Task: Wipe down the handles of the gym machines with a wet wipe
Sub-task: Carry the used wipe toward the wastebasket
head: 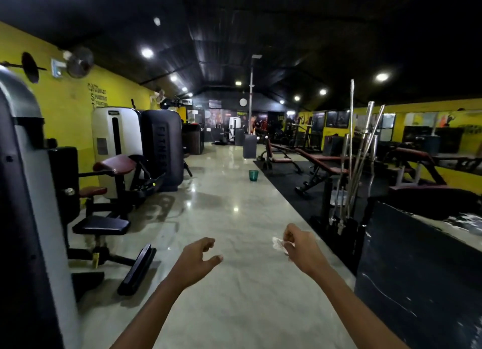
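Note:
Both my arms reach forward over the shiny floor of a gym aisle. My right hand [300, 247] pinches a small crumpled white wet wipe [279, 244] between thumb and fingers. My left hand [199, 257] hangs in the air with loosely curled fingers and holds nothing. A weight machine [31, 192] with a black seat [101, 225] stands close at the left. No machine handle is near either hand.
More machines [138, 145] line the yellow left wall. A rack of upright steel bars [352, 166] stands at the right by a black counter [417, 270]. Benches [320, 163] sit on black matting. A green bin [253, 175] stands on the aisle ahead.

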`<action>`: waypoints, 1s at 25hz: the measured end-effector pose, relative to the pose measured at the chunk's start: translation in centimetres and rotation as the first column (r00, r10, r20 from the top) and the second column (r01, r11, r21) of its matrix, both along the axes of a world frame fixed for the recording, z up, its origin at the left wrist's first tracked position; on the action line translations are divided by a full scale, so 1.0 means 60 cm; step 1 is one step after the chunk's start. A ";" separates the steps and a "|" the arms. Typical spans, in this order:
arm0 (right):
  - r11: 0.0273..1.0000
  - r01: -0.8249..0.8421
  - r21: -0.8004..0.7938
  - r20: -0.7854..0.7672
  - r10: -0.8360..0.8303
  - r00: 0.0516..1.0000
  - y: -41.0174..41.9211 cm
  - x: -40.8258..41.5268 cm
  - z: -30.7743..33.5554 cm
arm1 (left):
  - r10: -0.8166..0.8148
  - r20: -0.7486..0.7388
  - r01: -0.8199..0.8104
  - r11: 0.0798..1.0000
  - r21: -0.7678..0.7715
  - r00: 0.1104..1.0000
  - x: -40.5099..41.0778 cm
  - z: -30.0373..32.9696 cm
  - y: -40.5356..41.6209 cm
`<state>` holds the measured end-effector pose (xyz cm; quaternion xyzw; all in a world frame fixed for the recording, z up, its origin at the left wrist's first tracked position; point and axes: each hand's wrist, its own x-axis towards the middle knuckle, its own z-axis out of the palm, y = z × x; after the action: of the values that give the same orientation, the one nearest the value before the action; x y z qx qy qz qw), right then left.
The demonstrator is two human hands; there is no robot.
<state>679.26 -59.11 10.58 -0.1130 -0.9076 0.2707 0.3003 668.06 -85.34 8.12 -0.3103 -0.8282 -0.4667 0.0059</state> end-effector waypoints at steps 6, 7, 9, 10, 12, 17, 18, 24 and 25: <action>0.996 -0.006 -0.086 -0.012 0.005 1.000 0.138 -0.284 -0.029 | -0.009 -0.003 0.009 0.999 -0.053 1.000 -0.272 -0.018 0.152; 0.995 -0.008 -0.104 -0.016 0.007 1.000 0.167 -0.335 -0.038 | -0.006 0.002 0.006 0.998 -0.057 1.000 -0.323 -0.027 0.180; 0.993 -0.014 -0.120 -0.009 0.013 1.000 0.229 -0.443 -0.053 | 0.008 0.014 -0.007 0.998 -0.058 1.000 -0.427 -0.039 0.238; 0.993 -0.017 -0.115 0.000 0.017 1.000 0.260 -0.496 -0.057 | 0.018 0.018 -0.017 0.998 -0.059 1.000 -0.480 -0.043 0.269; 0.992 -0.025 -0.125 0.016 0.027 1.000 0.323 -0.594 -0.054 | 0.040 0.038 -0.038 0.998 -0.054 0.998 -0.577 -0.038 0.326; 0.995 -0.020 -0.101 -0.013 0.019 1.000 0.468 -0.822 -0.029 | 0.063 0.069 -0.061 0.997 -0.037 0.996 -0.798 -0.022 0.463; 0.996 -0.023 -0.085 -0.010 0.023 1.000 0.490 -0.865 -0.028 | 0.061 0.068 -0.059 0.998 -0.031 0.996 -0.843 -0.026 0.491; 0.999 -0.009 -0.047 -0.045 0.007 0.999 0.663 -1.175 -0.037 | 0.057 0.042 -0.057 0.998 0.002 0.997 -1.172 -0.040 0.670; 0.999 -0.002 -0.052 -0.043 0.000 0.999 0.696 -1.233 -0.038 | 0.057 0.047 -0.057 0.998 0.002 0.997 -1.234 -0.041 0.702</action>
<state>605.28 -17.37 8.28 -0.1143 -0.8937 0.2965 0.3167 594.02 -43.25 5.69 -0.2757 -0.8357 -0.4751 0.0003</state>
